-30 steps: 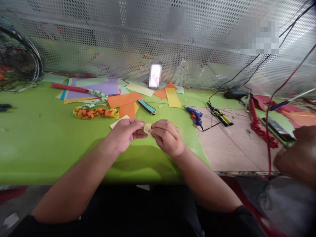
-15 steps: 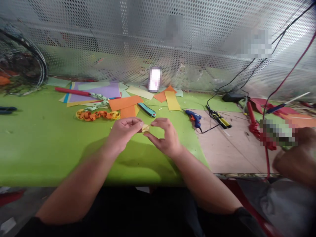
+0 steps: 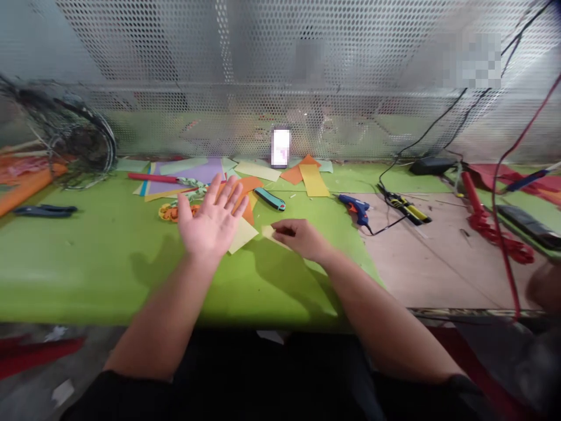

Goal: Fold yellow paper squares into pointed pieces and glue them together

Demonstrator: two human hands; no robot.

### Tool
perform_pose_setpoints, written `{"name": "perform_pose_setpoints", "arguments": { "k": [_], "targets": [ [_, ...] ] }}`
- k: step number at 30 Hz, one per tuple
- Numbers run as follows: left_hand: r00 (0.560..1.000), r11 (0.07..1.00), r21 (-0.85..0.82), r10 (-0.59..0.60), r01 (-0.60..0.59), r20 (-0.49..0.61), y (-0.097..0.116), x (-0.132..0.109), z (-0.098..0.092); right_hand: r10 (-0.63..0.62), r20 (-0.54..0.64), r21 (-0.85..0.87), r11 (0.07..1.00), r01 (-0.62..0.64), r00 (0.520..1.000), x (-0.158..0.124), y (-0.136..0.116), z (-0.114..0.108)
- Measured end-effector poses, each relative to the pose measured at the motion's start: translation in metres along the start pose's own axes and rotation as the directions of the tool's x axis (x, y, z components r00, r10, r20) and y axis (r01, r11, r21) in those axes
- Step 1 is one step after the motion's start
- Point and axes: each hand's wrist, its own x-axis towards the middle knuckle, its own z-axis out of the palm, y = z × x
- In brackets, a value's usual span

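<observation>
My left hand is raised with its palm up and fingers spread, holding nothing. Beside it a pale yellow paper piece lies on the green tabletop. My right hand pinches a small pale yellow paper strip near the table surface. Partly behind my left hand are an orange and yellow paper chain and orange paper. A teal cutter rests just beyond my hands.
Along the back lie purple paper, a yellow sheet and an upright phone. To the right are a blue glue gun, yellow-black pliers, cables and a person's hand. Dark pliers lie left.
My left hand has let go of the small paper and opened, palm up. My right hand has closed on a pale yellow strip. The other person's hand has drawn back from the phone-like device.
</observation>
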Motion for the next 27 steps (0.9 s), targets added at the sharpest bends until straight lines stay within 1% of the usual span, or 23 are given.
{"name": "perform_pose_setpoints", "arguments": {
  "k": [1, 2, 3, 4, 5, 6, 7, 9, 10, 12, 13, 14, 15, 16, 17, 18, 19, 21, 23, 25, 26, 27],
  "targets": [
    [1.000, 1.000, 0.003, 0.009, -0.009, 0.000, 0.003, 0.000, -0.001, 0.009, 0.008, -0.097, 0.995, -0.008, 1.000, 0.001, 0.003, 0.001],
    [1.000, 1.000, 0.001, 0.011, -0.011, 0.004, 0.005, 0.000, -0.001, -0.013, -0.022, -0.210, 0.978, 0.008, 1.000, 0.001, 0.005, 0.001],
    [1.000, 1.000, -0.007, 0.008, -0.008, 0.011, 0.006, 0.000, -0.001, -0.068, -0.081, -0.328, 0.944, 0.038, 0.994, 0.001, 0.005, 0.003],
    [1.000, 1.000, -0.018, 0.002, -0.002, 0.018, 0.006, -0.001, 0.000, -0.153, -0.147, -0.437, 0.897, 0.075, 0.977, 0.000, 0.003, 0.004],
    [1.000, 0.999, -0.033, -0.005, 0.006, 0.023, 0.005, -0.002, 0.001, -0.256, -0.192, -0.526, 0.842, 0.121, 0.948, -0.002, -0.002, 0.005],
    [1.000, 0.999, -0.049, -0.013, 0.015, 0.027, 0.003, -0.003, 0.002, -0.362, -0.210, -0.590, 0.788, 0.178, 0.908, -0.004, -0.009, 0.007],
    [0.999, 0.997, -0.067, -0.023, 0.025, 0.031, 0.001, -0.004, 0.004, -0.459, -0.191, -0.633, 0.733, 0.248, 0.868, -0.006, -0.018, 0.010],
    [0.998, 0.993, -0.105, -0.049, 0.053, 0.044, -0.005, -0.004, 0.007, -0.607, -0.067, -0.684, 0.606, 0.406, 0.792, -0.011, -0.038, 0.019],
    [0.996, 0.990, -0.121, -0.066, 0.073, 0.058, -0.007, -0.004, 0.007, -0.646, 0.030, -0.695, 0.535, 0.481, 0.762, -0.013, -0.047, 0.025],
    [0.991, 0.986, -0.135, -0.089, 0.102, 0.097, -0.006, -0.001, 0.003, -0.678, 0.213, -0.686, 0.409, 0.601, 0.704, -0.014, -0.059, 0.037],
    [0.991, 0.987, -0.127, -0.081, 0.094, 0.107, -0.002, 0.001, -0.003, -0.675, 0.283, -0.679, 0.361, 0.639, 0.682, -0.013, -0.061, 0.040],
    [0.995, 0.994, -0.101, -0.042, 0.050, 0.087, 0.006, 0.003, -0.010, -0.662, 0.318, -0.687, 0.333, 0.646, 0.679, -0.011, -0.061, 0.042],
    [0.998, 0.999, -0.045, 0.017, -0.014, 0.054, 0.017, 0.006, -0.021, -0.640, 0.322, -0.712, 0.322, 0.624, 0.698, -0.009, -0.059, 0.041],
    [0.995, 0.994, 0.037, 0.099, -0.099, -0.003, 0.031, 0.008, -0.032, -0.605, 0.291, -0.753, 0.333, 0.568, 0.741, -0.006, -0.056, 0.038],
    [0.981, 0.975, 0.137, 0.183, -0.172, -0.069, 0.045, 0.010, -0.045, -0.563, 0.235, -0.796, 0.356, 0.489, 0.793, -0.003, -0.052, 0.032],
    [0.958, 0.946, 0.242, 0.252, -0.215, -0.137, 0.060, 0.012, -0.058, -0.524, 0.182, -0.827, 0.377, 0.418, 0.832, 0.000, -0.048, 0.025],
    [0.932, 0.921, 0.312, 0.305, -0.235, -0.197, 0.073, 0.014, -0.071, -0.490, 0.154, -0.842, 0.390, 0.373, 0.858, 0.003, -0.045, 0.017],
    [0.890, 0.908, 0.341, 0.349, -0.243, -0.293, 0.089, 0.022, -0.091, -0.445, 0.103, -0.850, 0.426, 0.311, 0.890, 0.011, -0.040, 0.001],
    [0.902, 0.933, 0.282, 0.309, -0.225, -0.300, 0.091, 0.036, -0.105, -0.409, 0.056, -0.845, 0.466, 0.261, 0.911, 0.021, -0.039, -0.007],
    [0.939, 0.966, 0.212, 0.203, -0.146, -0.279, 0.081, 0.055, -0.115, -0.365, 0.047, -0.835, 0.496, 0.237, 0.930, 0.033, -0.040, -0.008],
    [0.949, 0.969, 0.233, 0.148, -0.083, -0.278, 0.072, 0.064, -0.120, -0.332, 0.060, -0.831, 0.506, 0.231, 0.942, 0.039, -0.041, -0.006],
    [0.952, 0.956, 0.291, 0.113, -0.027, -0.285, 0.063, 0.074, -0.125, -0.292, 0.080, -0.827, 0.514, 0.227, 0.953, 0.046, -0.041, -0.002]
  ]
}}
